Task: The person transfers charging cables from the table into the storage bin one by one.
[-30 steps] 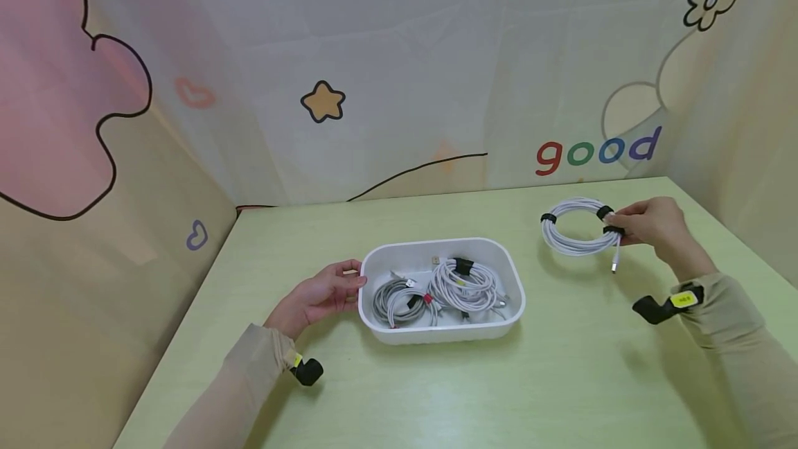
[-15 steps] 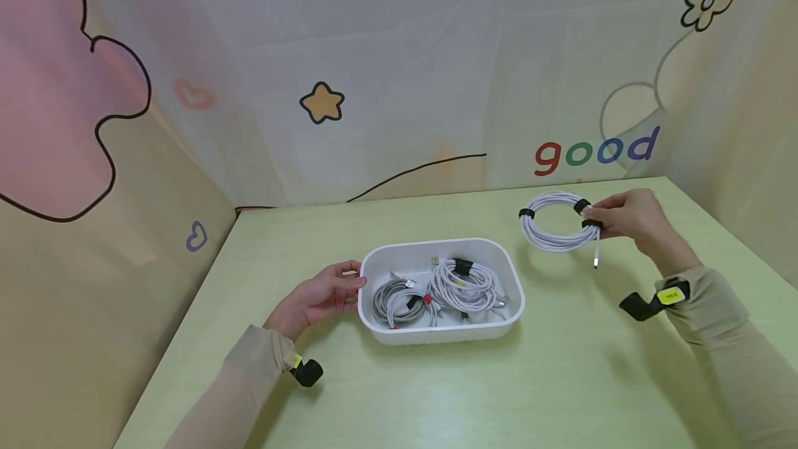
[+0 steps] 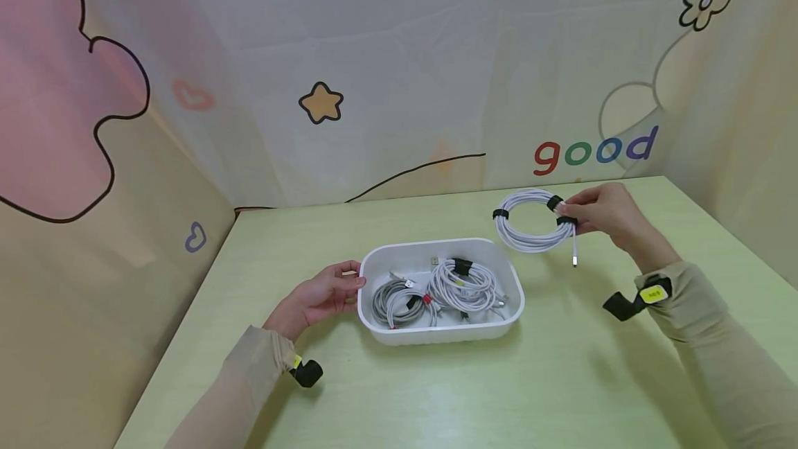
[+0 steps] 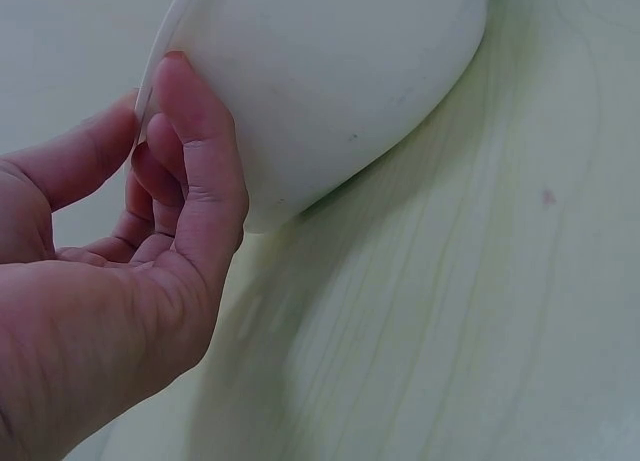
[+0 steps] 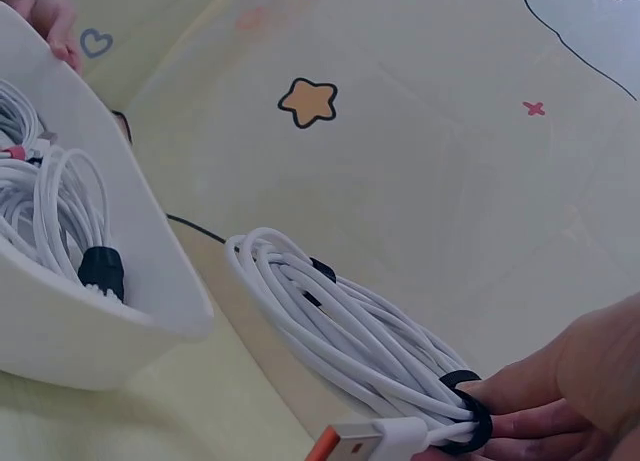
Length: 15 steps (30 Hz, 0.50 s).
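Observation:
A coiled white USB cable with black straps hangs in my right hand, pinched between thumb and fingers at its right side. Its plug dangles free and shows an orange end in the right wrist view. The coil is above the table, just behind and right of a white plastic bin. My left hand pinches the bin's left rim, thumb on one side and fingers on the other. Inside the bin lie a grey cable coil on the left and a white cable coil with a black strap on the right.
The bin stands on a pale green table. A printed curtain rises behind the table's back edge and along both sides. Both wrists wear a black strap mount, the right one in front of the sleeve cuff.
My right hand has moved left and slightly up with the white cable coil, bringing it nearer the bin. The left hand and the bin have stayed where they were.

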Each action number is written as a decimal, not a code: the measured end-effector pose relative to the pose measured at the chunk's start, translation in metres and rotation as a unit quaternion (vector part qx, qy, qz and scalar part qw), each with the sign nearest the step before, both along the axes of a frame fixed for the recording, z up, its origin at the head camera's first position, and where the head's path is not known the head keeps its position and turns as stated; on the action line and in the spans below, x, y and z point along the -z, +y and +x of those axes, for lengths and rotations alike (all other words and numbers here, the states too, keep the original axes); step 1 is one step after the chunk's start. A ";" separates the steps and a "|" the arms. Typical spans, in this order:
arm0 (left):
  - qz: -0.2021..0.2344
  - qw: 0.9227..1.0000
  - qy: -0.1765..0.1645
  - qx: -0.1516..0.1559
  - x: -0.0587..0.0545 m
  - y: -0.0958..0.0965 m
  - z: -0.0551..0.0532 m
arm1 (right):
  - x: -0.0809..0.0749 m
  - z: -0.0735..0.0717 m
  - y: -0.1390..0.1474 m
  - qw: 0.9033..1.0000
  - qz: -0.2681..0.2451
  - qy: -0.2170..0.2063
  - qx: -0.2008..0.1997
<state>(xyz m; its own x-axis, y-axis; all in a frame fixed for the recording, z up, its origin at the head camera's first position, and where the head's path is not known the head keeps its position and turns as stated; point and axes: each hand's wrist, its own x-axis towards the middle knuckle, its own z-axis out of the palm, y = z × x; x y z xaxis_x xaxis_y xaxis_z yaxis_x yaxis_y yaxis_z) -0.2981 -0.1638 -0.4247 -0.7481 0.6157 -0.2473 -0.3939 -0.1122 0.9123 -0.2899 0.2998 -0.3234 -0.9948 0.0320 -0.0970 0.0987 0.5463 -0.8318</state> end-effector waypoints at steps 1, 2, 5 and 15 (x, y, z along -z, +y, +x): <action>-0.001 1.000 0.000 -0.001 0.000 0.000 0.000 | -0.001 0.000 -0.002 1.000 -0.001 0.001 -0.003; -0.002 1.000 0.000 -0.001 0.000 0.000 0.000 | -0.001 0.000 -0.005 1.000 -0.003 0.002 -0.007; -0.003 1.000 0.000 -0.002 0.000 0.000 0.000 | -0.003 0.000 -0.012 1.000 -0.004 0.007 -0.018; 0.002 1.000 0.000 0.002 0.000 -0.001 0.000 | -0.007 0.001 -0.038 0.999 0.005 0.012 -0.038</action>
